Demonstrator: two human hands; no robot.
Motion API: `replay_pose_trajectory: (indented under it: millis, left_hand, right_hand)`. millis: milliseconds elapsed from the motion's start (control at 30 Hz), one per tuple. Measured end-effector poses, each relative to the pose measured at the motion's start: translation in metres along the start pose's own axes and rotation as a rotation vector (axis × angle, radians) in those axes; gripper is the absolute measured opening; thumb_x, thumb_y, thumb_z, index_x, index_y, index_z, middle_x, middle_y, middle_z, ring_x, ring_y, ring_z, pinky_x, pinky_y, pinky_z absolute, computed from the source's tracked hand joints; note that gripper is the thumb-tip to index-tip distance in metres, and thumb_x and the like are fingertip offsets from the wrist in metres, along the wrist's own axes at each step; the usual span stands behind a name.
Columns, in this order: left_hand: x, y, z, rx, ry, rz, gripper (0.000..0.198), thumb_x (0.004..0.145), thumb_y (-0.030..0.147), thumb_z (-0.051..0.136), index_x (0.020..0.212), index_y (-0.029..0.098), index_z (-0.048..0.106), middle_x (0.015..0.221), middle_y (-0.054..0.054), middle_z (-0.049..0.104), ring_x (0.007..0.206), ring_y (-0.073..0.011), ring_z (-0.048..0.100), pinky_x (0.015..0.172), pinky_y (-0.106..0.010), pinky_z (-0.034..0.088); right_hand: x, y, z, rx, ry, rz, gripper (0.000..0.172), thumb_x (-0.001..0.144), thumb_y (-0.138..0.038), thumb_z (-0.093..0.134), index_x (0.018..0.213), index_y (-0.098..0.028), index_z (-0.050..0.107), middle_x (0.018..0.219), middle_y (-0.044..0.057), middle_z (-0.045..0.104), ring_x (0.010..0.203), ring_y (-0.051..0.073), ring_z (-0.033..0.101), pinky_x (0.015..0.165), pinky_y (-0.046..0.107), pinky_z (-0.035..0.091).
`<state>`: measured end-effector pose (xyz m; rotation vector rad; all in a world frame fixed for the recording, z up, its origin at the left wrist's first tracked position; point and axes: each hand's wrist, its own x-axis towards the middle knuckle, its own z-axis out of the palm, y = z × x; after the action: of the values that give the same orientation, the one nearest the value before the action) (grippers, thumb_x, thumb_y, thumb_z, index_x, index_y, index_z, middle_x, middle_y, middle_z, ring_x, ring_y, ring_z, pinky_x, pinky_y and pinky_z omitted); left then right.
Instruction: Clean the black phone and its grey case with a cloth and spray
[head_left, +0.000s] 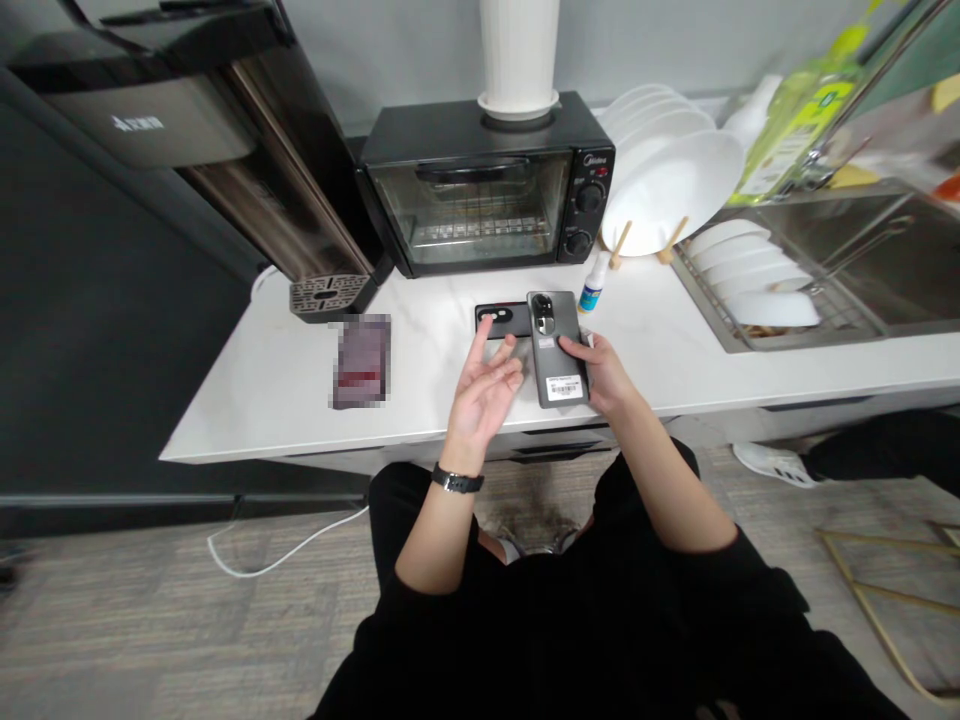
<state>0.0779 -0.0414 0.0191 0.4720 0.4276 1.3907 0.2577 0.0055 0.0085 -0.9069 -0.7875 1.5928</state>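
A grey smartphone [558,360] is tilted up above the counter's front edge, its back with the camera block and a white barcode label facing me. My right hand [606,372] grips it by the right side, thumb lying on the back. A bit of something white shows by the right fingers, too small to name. To the left of the phone, my left hand [484,390] is open with spread fingers and holds nothing. Behind them lies a dark phone case [512,321] with camera cutouts, partly covered by the phone and my left fingertip. A small spray bottle [592,286] with a blue label stands close by.
A black toaster oven [480,190] stands at the back, carrying a white pot [519,60]. A water dispenser [300,200] and a blurred-out dark object [362,362] are on the left. Right are racked white plates [675,190] and a sink [862,300] with bowls.
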Motion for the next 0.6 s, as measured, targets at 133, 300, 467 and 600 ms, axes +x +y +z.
replay_pose_trajectory:
  millis: [133, 300, 467, 600]
  left_hand:
    - [-0.004, 0.001, 0.001, 0.012, 0.016, -0.032, 0.087, 0.075, 0.001, 0.066, 0.154, 0.036, 0.055, 0.116, -0.004, 0.071, 0.077, -0.0089, 0.061, 0.076, -0.022, 0.053]
    - [-0.003, 0.003, -0.003, -0.013, 0.023, -0.027, 0.079, 0.076, 0.01, 0.062, 0.153, 0.029, 0.058, 0.111, -0.006, 0.073, 0.07, -0.0106, 0.058, 0.075, -0.026, 0.053]
    - [0.015, -0.004, 0.003, -0.056, 0.175, 0.009, 0.047, 0.101, 0.027, 0.049, 0.146, 0.025, 0.063, 0.113, -0.005, 0.078, 0.095, -0.0156, 0.072, 0.091, -0.028, 0.055]
    - [0.025, -0.009, 0.016, -0.112, 0.138, -0.208, 0.063, 0.11, 0.058, 0.033, 0.147, 0.016, 0.063, 0.125, -0.012, 0.078, 0.116, -0.0262, 0.074, 0.106, -0.041, 0.056]
  right_hand:
    - [-0.003, 0.002, 0.006, -0.071, -0.021, -0.054, 0.049, 0.063, -0.056, 0.097, 0.086, -0.021, 0.072, 0.078, -0.001, 0.077, 0.063, 0.015, 0.068, 0.065, 0.029, 0.059]
    - [-0.002, 0.01, 0.013, -0.227, 0.03, -0.156, 0.054, 0.072, -0.071, 0.085, 0.078, -0.02, 0.067, 0.065, -0.004, 0.067, 0.056, 0.011, 0.056, 0.053, 0.023, 0.045]
    - [-0.005, 0.019, 0.023, -0.468, 0.084, -0.313, 0.058, 0.091, -0.077, 0.061, 0.081, -0.021, 0.068, 0.067, -0.001, 0.065, 0.061, 0.015, 0.057, 0.059, 0.026, 0.046]
    - [-0.015, 0.03, 0.037, -0.931, 0.176, -0.482, 0.056, 0.103, -0.067, 0.047, 0.117, -0.019, 0.07, 0.078, 0.005, 0.07, 0.073, 0.023, 0.065, 0.073, 0.033, 0.051]
